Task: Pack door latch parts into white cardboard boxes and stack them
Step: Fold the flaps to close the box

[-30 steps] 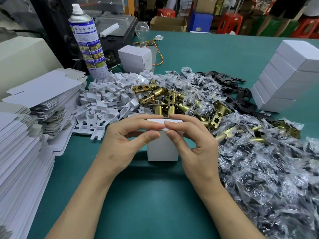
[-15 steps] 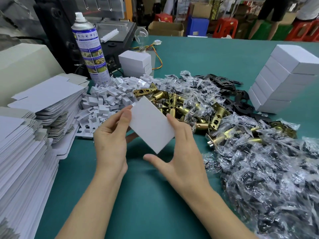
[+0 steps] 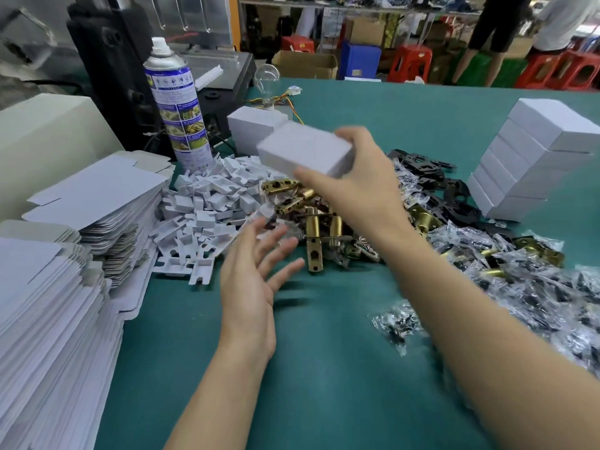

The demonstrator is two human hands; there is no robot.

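Observation:
My right hand grips a closed white cardboard box and holds it in the air above the pile of brass door latches. My left hand hovers lower, palm up, fingers spread, holding nothing. A leaning stack of closed white boxes stands at the right. Two more closed boxes sit behind the held one. Bagged parts in clear plastic cover the right side of the green table. Black plates lie beyond the latches.
Flat unfolded box blanks are stacked high at the left edge. White cardboard inserts lie heaped beside them. A spray can and a light bulb stand at the back. People stand by red stools past the table.
The box was on the table between both hands, then lifted and turned. Now my left hand has let go and my right hand has carried the box up and away.

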